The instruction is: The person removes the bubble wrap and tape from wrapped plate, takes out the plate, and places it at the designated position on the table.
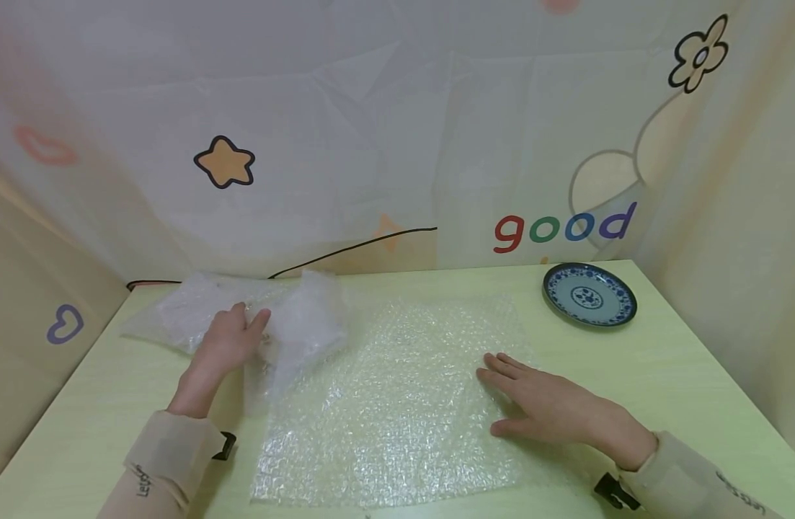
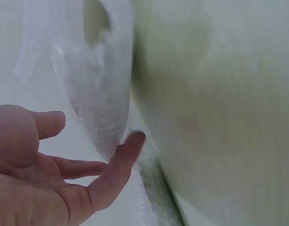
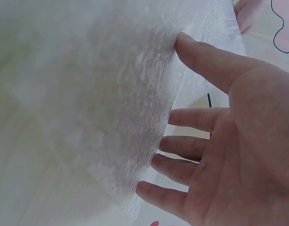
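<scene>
A sheet of clear bubble wrap (image 1: 384, 411) lies spread over the middle of the table. My right hand (image 1: 546, 407) reaches over its right side, fingers extended and fingertips at its surface, as the right wrist view also shows. On the left, a crumpled translucent white plastic wrap (image 1: 313, 324) overlaps the sheet's far left corner. My left hand (image 1: 228, 342) is over this wrap, thumb held apart from the fingers. In the left wrist view, loosely bent fingers (image 2: 111, 181) meet the lower tip of the white wrap (image 2: 97, 94), with nothing gripped between them and the thumb.
A blue-and-white patterned plate (image 1: 588, 295) with a dark rim sits at the table's back right corner. Printed curtains (image 1: 371, 144) hang behind and on both sides of the pale green table (image 1: 682, 404). Each sleeve has a black strap end at the wrist.
</scene>
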`<state>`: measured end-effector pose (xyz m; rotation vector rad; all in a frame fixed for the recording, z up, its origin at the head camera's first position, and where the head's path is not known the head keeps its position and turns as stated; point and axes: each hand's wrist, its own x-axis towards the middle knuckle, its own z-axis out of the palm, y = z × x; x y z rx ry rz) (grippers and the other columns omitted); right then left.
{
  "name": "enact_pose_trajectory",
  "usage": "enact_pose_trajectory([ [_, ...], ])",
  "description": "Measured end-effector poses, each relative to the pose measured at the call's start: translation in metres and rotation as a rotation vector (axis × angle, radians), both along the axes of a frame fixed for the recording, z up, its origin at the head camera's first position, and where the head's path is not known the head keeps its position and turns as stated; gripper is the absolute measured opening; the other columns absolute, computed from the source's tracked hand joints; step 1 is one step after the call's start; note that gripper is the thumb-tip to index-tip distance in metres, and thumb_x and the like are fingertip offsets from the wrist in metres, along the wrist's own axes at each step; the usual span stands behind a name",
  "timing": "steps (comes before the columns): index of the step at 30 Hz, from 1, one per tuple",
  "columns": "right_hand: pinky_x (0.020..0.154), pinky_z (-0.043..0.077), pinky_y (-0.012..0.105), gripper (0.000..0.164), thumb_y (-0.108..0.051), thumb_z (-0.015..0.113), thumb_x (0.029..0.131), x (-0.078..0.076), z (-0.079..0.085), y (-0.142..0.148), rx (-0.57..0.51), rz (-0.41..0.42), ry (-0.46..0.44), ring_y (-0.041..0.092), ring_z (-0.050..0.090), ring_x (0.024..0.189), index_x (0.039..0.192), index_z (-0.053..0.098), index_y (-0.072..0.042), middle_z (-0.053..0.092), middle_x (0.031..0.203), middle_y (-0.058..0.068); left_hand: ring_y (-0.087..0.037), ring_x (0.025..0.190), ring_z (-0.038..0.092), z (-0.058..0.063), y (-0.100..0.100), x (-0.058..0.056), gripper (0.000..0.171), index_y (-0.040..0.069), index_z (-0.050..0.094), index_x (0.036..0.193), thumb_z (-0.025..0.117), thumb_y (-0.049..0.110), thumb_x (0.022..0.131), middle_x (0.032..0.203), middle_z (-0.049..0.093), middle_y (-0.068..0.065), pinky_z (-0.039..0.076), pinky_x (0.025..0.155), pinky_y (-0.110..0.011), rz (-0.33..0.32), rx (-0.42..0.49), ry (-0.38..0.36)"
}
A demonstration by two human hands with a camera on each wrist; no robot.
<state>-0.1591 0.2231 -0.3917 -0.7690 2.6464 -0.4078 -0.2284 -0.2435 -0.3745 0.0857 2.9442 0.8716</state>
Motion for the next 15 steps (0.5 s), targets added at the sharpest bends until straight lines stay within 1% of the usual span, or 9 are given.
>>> enact_pose_trajectory([
  [1, 0.114, 0.035, 0.057, 0.085, -0.047, 0.076, 0.091, 0.0001, 0.0002, 0.0000, 0.001, -0.001, 0.000, 0.038, 0.025, 0.152, 0.157, 0.041, -0.006, 0.029, 0.165, 0.016, -0.059, 0.123, 0.049, 0.0003, -0.0001, 0.0002, 0.074, -0.029, 0.026, 0.143, 0.037, 0.037, 0.112, 0.129, 0.048, -0.048, 0.043, 0.101, -0.065, 0.005, 0.004, 0.005],
  [3, 0.114, 0.035, 0.057, 0.085, -0.046, 0.077, 0.091, 0.0002, 0.0007, -0.0001, 0.000, -0.003, 0.001, 0.038, 0.025, 0.152, 0.157, 0.041, -0.006, 0.029, 0.165, 0.016, -0.051, 0.108, 0.059, 0.0014, -0.0004, 0.0008, 0.073, -0.028, 0.032, 0.140, 0.039, 0.038, 0.111, 0.116, 0.057, -0.041, 0.049, 0.092, -0.060, 0.015, 0.014, 0.016],
  [5, 0.114, 0.035, 0.057, 0.085, -0.046, 0.077, 0.091, 0.0003, 0.0011, 0.0000, -0.001, -0.002, 0.002, 0.038, 0.025, 0.152, 0.157, 0.041, -0.006, 0.029, 0.165, 0.017, -0.044, 0.098, 0.061, 0.0027, -0.0005, 0.0014, 0.073, -0.028, 0.035, 0.138, 0.042, 0.039, 0.111, 0.108, 0.061, -0.036, 0.051, 0.085, -0.055, 0.028, 0.019, 0.017],
  [7, 0.114, 0.034, 0.057, 0.085, -0.046, 0.077, 0.091, 0.0002, 0.0009, 0.0003, -0.004, 0.002, 0.005, 0.039, 0.025, 0.152, 0.157, 0.041, -0.005, 0.028, 0.165, 0.017, -0.038, 0.089, 0.061, 0.0036, -0.0007, 0.0017, 0.072, -0.027, 0.041, 0.134, 0.046, 0.040, 0.109, 0.103, 0.062, -0.031, 0.051, 0.079, -0.051, 0.042, 0.024, 0.010],
  [12, 0.115, 0.033, 0.057, 0.085, -0.045, 0.076, 0.092, 0.0002, 0.0002, 0.0010, -0.008, 0.006, 0.006, 0.039, 0.025, 0.152, 0.157, 0.041, -0.005, 0.028, 0.165, 0.017, -0.041, 0.098, 0.061, 0.0058, -0.0024, 0.0020, 0.072, -0.025, 0.043, 0.134, 0.052, 0.041, 0.107, 0.114, 0.061, -0.035, 0.051, 0.084, -0.053, 0.064, 0.034, -0.016],
  [13, 0.115, 0.033, 0.057, 0.085, -0.046, 0.076, 0.092, 0.0003, 0.0003, 0.0009, -0.010, 0.005, 0.004, 0.039, 0.025, 0.152, 0.157, 0.041, -0.005, 0.028, 0.165, 0.017, -0.042, 0.100, 0.061, 0.0060, -0.0030, 0.0023, 0.073, -0.025, 0.041, 0.136, 0.053, 0.041, 0.106, 0.117, 0.060, -0.035, 0.051, 0.085, -0.054, 0.066, 0.041, -0.019],
  [15, 0.115, 0.033, 0.058, 0.085, -0.046, 0.076, 0.091, 0.0004, 0.0006, 0.0007, -0.011, 0.004, 0.001, 0.039, 0.024, 0.152, 0.157, 0.041, -0.006, 0.028, 0.165, 0.017, -0.041, 0.100, 0.060, 0.0066, -0.0044, 0.0028, 0.075, -0.024, 0.039, 0.138, 0.055, 0.042, 0.105, 0.117, 0.060, -0.034, 0.051, 0.085, -0.052, 0.072, 0.059, -0.024],
])
